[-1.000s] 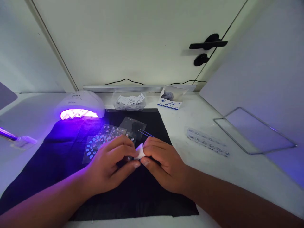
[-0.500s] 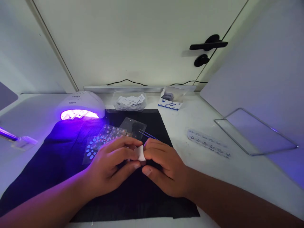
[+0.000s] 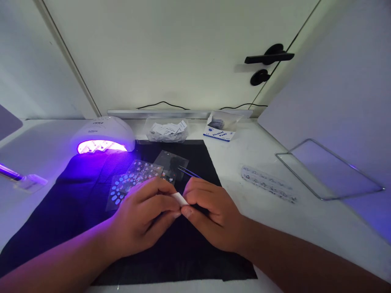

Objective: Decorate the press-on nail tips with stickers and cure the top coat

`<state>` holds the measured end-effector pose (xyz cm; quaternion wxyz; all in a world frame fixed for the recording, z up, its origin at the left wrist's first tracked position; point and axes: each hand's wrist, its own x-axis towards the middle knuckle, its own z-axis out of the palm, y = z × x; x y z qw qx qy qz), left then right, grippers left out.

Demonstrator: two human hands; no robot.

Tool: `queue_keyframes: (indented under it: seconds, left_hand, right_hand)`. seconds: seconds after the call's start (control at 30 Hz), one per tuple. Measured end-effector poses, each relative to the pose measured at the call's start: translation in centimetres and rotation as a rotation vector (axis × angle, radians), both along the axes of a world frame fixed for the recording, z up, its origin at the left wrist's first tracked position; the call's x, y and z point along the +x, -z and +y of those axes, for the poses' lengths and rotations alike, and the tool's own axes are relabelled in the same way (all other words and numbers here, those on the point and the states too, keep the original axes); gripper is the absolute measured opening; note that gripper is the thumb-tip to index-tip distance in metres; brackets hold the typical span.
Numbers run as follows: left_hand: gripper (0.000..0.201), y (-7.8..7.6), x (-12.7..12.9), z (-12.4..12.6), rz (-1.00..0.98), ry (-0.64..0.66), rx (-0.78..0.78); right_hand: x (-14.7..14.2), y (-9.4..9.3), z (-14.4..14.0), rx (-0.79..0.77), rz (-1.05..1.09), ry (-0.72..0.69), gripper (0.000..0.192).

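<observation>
- Seen from above: two bare hands meeting over a black mat [image 3: 171, 260] on a white table [image 3: 305, 219].
- Left hand [image 3: 143, 217] curled, fingers bent toward the right hand, fingertips pressed on a small white pad [image 3: 179, 198].
- Right hand [image 3: 210, 215] likewise curled, thumb and forefinger pinching the same pad from the other side.
- Pad held between both hands just above the mid mat, tilted; probably gripped from both ends to fold, tear or wipe with it, though which cannot be told.
- Tweezers [image 3: 188, 172] lying on the mat just beyond the right knuckles, tips pointing far-left; within easy reach, not held.
- Sticker sheets [image 3: 134, 179] spread flat on the mat, far-left of the hands, partly under the left fingers; laid face up, likely so the designs can be seen.
- Nail lamp [image 3: 102, 136] at the far-left mat corner, opening toward the viewer, glowing violet and tinting mat and left arm.
- Clear tub [image 3: 166, 131] at the far edge of the mat, holding a heap of small white sachets.
- Open box [image 3: 220, 129] marked "Alcohol Pads" just right of the tub, flap up, more sachets showing inside.
- Clear strip [image 3: 267, 183] with small pale pieces lying on the table, right of the mat.
- Wire frame [image 3: 330, 169] leaning at far right; nothing in it.
- Door handle [image 3: 269, 57] on the wall behind.
</observation>
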<state>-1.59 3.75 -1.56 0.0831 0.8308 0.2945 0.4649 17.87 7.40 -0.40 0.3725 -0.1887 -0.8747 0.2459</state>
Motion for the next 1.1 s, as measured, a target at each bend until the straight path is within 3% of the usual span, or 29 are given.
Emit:
queue_keyframes:
  seconds: [0.1,0.23,0.5,0.87,1.1]
  left_hand:
    - [0.016,0.3,0.1,-0.3,-0.095,0.064,-0.072]
    - [0.015,0.7,0.0,-0.5,-0.322,0.121,-0.303]
    - [0.004,0.3,0.3,-0.2,-0.327,0.073,-0.484]
    - [0.012,0.4,0.5,-0.7,-0.201,-0.052,-0.23]
    - [0.014,-0.3,0.4,-0.4,-0.1,0.005,-0.044]
  right_hand:
    - [0.0,0.1,0.2,0.012,0.012,0.006,0.021]
    - [0.0,0.2,0.4,0.075,0.027,0.005,0.017]
    - [0.3,0.2,0.6,0.093,-0.007,-0.015,0.017]
    - [-0.3,0.3,0.2,-0.022,0.025,0.026,0.014]
    - [-0.3,0.2,0.0,0.033,0.067,0.049,0.015]
